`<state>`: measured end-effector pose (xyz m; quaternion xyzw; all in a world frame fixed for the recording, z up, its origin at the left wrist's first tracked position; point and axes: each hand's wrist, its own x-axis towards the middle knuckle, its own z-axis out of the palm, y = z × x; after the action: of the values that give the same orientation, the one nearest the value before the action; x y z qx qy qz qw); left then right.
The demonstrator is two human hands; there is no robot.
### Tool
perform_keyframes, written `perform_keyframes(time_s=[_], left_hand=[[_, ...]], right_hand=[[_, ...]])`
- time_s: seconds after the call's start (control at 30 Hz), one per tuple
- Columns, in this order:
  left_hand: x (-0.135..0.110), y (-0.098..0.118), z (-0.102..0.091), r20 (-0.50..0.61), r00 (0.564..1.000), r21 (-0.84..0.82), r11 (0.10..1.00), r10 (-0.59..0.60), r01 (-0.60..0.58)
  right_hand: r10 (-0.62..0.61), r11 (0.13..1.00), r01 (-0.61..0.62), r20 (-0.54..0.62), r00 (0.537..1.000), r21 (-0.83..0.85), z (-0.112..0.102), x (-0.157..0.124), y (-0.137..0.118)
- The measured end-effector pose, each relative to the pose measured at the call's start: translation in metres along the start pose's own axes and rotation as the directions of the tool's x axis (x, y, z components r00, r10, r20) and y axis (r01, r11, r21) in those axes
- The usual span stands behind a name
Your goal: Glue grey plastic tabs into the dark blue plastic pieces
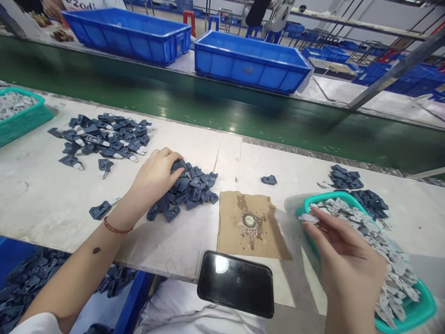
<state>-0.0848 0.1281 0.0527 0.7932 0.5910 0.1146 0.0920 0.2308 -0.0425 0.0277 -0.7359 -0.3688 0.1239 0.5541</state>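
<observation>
My left hand (160, 171) reaches over a heap of dark blue plastic parts (194, 188), its fingers closed round a dark blue plastic part (178, 165) at the heap's upper left edge. Between the thumb and fingers of my right hand (347, 255) is a light grey plastic piece (308, 218). That hand hovers over the near left rim of a green basket (431, 301) full of similar grey pieces (396, 273). On the table between the hands lies brown cardboard (229, 236) with a small round metal-rimmed object (249, 221) on it.
A black phone (236, 285) lies at the table's front edge. Dark blue parts with pale tips (107, 137) are piled at left; more blue parts (370, 204) lie behind the basket. Beyond the table runs a green conveyor belt (174, 99), with blue bins (250, 65) past it.
</observation>
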Motion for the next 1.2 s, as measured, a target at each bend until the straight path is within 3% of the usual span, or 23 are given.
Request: perform_keyframes(time_s=[0.1, 0.2, 0.27, 0.33, 0.47, 0.6, 0.73, 0.83, 1.0, 1.2], left_hand=[[-0.007, 0.000, -0.003, -0.111, 0.994, -0.062, 0.998, 0.018, -0.025], [-0.028, 0.006, -0.007, -0.267, 0.963, -0.265, 0.958, 0.031, -0.104], [-0.047, 0.016, -0.008, -0.286, 0.958, -0.499, 0.851, 0.015, -0.162], [-0.065, 0.029, -0.005, -0.251, 0.968, -0.710, 0.682, -0.010, -0.177], [-0.093, 0.053, 0.009, -0.148, 0.989, -0.900, 0.416, -0.013, -0.129], [-0.104, 0.067, 0.025, -0.087, 0.996, -0.942, 0.322, 0.035, -0.094], [-0.106, 0.077, 0.040, -0.091, 0.995, -0.957, 0.278, -0.030, -0.080], [-0.108, 0.085, 0.049, -0.011, 0.998, -0.982, 0.187, -0.064, 0.002], [-0.117, 0.091, 0.065, 0.145, 0.985, -0.987, 0.057, -0.094, 0.151], [-0.119, 0.090, 0.073, 0.277, 0.960, -0.961, 0.016, -0.048, 0.278]], right_hand=[[0.085, 0.991, -0.092, 0.080, 0.993, 0.095, 0.006, -0.013, 0.004], [0.076, 0.984, -0.103, 0.174, 0.982, 0.147, 0.012, -0.019, 0.011], [0.053, 0.983, -0.091, 0.228, 0.972, 0.160, 0.018, -0.021, 0.013], [0.011, 0.983, -0.060, 0.271, 0.963, 0.173, 0.023, -0.023, 0.015], [-0.098, 0.982, 0.044, 0.298, 0.949, 0.185, 0.032, -0.029, 0.019], [-0.214, 0.977, 0.204, 0.266, 0.940, 0.065, 0.035, -0.036, 0.025], [-0.309, 0.948, 0.317, 0.244, 0.919, 0.007, 0.035, -0.039, 0.024], [-0.351, 0.927, 0.373, 0.265, 0.898, -0.033, 0.036, -0.040, 0.020], [-0.382, 0.910, 0.408, 0.244, 0.891, -0.067, 0.038, -0.043, 0.018], [-0.358, 0.921, 0.384, 0.244, 0.902, -0.070, 0.038, -0.043, 0.018]])
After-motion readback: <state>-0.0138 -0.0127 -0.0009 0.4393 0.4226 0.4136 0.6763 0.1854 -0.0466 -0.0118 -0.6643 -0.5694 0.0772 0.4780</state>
